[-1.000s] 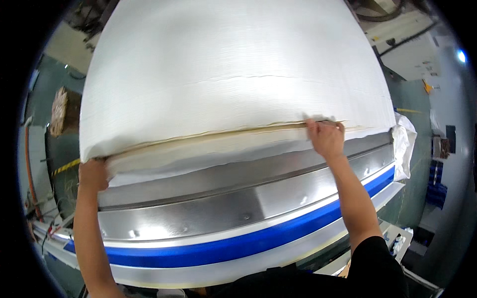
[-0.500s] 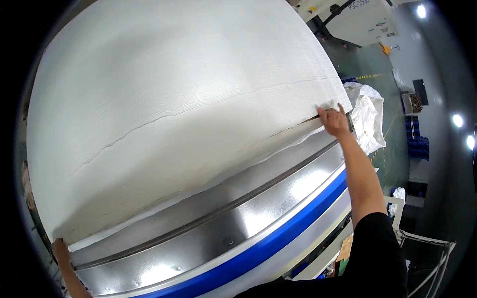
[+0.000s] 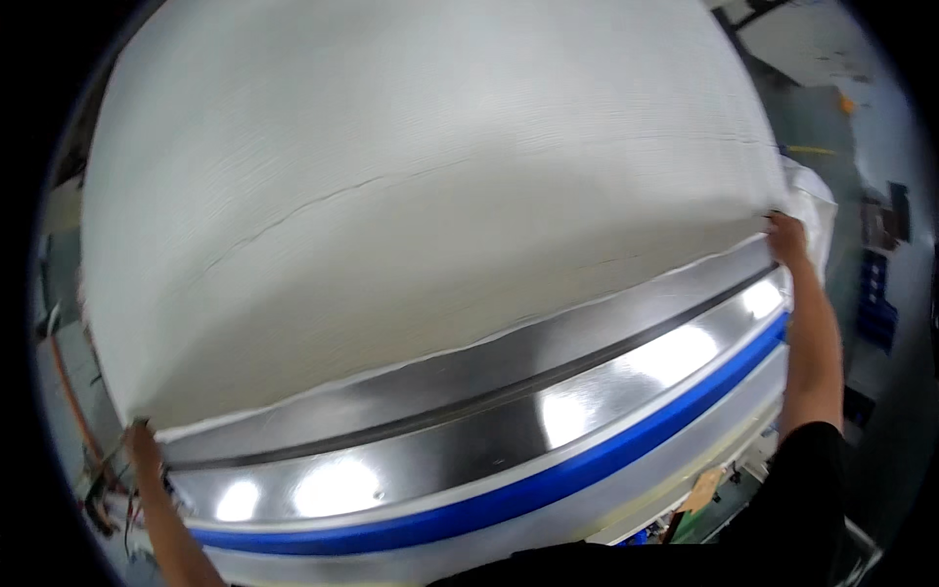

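Note:
A large white sheet (image 3: 430,196) lies spread flat over a wide work surface and fills most of the view. My left hand (image 3: 142,442) grips the sheet's near left corner at the lower left. My right hand (image 3: 785,238) grips the near right corner at the right edge, arm stretched out. The sheet's near edge runs between the two hands along a shiny metal front panel (image 3: 469,430) with a dark slot.
A blue strip (image 3: 548,489) runs below the metal panel on the machine's white front. More white cloth (image 3: 817,201) hangs past the right corner. Grey floor, dark boxes and an orange item lie at the far right; cables hang at the lower left.
My hands have spread further apart, out to the sheet's two near corners. The folded band near the front edge is gone and the sheet now lies flat and wider.

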`<state>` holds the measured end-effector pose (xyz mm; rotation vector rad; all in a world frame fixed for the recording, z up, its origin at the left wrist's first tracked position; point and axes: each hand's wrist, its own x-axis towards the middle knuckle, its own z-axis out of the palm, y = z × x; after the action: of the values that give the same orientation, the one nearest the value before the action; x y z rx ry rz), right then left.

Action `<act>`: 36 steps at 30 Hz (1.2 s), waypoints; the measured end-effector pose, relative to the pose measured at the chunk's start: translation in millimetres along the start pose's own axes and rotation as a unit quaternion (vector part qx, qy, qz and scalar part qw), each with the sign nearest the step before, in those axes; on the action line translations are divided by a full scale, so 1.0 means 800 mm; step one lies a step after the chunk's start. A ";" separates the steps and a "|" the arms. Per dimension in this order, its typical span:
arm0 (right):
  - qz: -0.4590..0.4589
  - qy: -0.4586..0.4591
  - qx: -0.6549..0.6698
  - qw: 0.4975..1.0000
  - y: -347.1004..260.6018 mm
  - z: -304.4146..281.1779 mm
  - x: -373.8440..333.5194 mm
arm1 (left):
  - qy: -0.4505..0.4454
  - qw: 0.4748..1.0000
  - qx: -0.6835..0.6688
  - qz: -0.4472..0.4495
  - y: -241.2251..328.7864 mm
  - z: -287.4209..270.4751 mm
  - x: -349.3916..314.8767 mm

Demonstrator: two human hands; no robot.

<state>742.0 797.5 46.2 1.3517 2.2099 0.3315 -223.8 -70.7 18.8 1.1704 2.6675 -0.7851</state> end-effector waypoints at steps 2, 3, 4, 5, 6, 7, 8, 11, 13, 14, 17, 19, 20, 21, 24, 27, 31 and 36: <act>0.033 0.056 0.061 0.996 -0.001 -0.033 -0.017 | -0.078 0.997 0.018 -0.013 0.052 -0.039 0.001; 0.008 0.030 0.108 0.994 -0.014 -0.064 -0.019 | -0.087 0.994 0.064 -0.008 0.049 -0.057 -0.013; -0.011 0.042 0.096 0.994 -0.003 -0.076 -0.025 | -0.095 0.991 0.098 0.009 0.073 -0.071 -0.016; 0.008 0.017 0.071 0.997 0.022 -0.091 -0.035 | -0.100 0.992 0.072 -0.007 0.103 -0.095 -0.011; -0.021 0.050 0.002 0.999 0.023 -0.105 -0.046 | -0.103 0.993 0.051 -0.033 0.112 -0.126 -0.016; 0.036 0.000 0.057 0.998 0.040 -0.116 -0.040 | -0.103 0.993 0.051 -0.039 0.102 -0.162 -0.020; 0.031 -0.002 0.040 0.999 0.060 -0.119 -0.038 | -0.108 0.992 0.047 -0.041 0.090 -0.179 -0.032; -0.029 0.019 0.060 0.998 0.129 -0.120 -0.046 | -0.085 0.994 0.055 -0.047 0.044 -0.208 -0.062; -0.014 -0.003 0.080 0.997 0.150 -0.119 -0.062 | -0.095 0.995 0.034 -0.023 0.021 -0.226 -0.092; -0.034 -0.009 0.062 0.997 0.171 -0.110 -0.078 | -0.090 0.996 0.005 -0.002 0.013 -0.220 -0.110; -0.051 -0.039 0.039 0.997 0.211 -0.082 -0.138 | -0.179 0.983 0.041 0.026 0.046 -0.210 -0.155; -0.091 -0.044 0.027 0.995 0.181 -0.062 -0.166 | -0.230 0.969 0.073 0.049 0.037 -0.180 -0.213; -0.107 -0.049 0.023 0.993 0.173 -0.047 -0.183 | -0.247 0.963 0.082 0.075 0.023 -0.145 -0.245; -0.110 -0.084 -0.020 0.990 0.165 -0.042 -0.199 | -0.309 0.945 0.080 0.070 0.043 -0.126 -0.257; -0.130 -0.172 -0.110 0.970 0.115 -0.038 -0.249 | -0.398 0.897 0.144 0.127 0.097 -0.108 -0.302; -0.145 -0.209 -0.132 0.958 0.096 -0.026 -0.289 | -0.489 0.848 0.163 0.126 0.132 -0.088 -0.316; -0.109 -0.237 -0.154 0.953 0.087 0.007 -0.313 | -0.510 0.828 0.185 0.140 0.144 -0.065 -0.315; -0.115 -0.248 -0.165 0.948 0.110 0.071 -0.308 | -0.531 0.810 0.207 0.139 0.149 -0.037 -0.308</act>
<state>928.8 618.8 114.7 0.8681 1.7687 0.2295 35.1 -149.0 71.9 0.7622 1.4034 -1.4419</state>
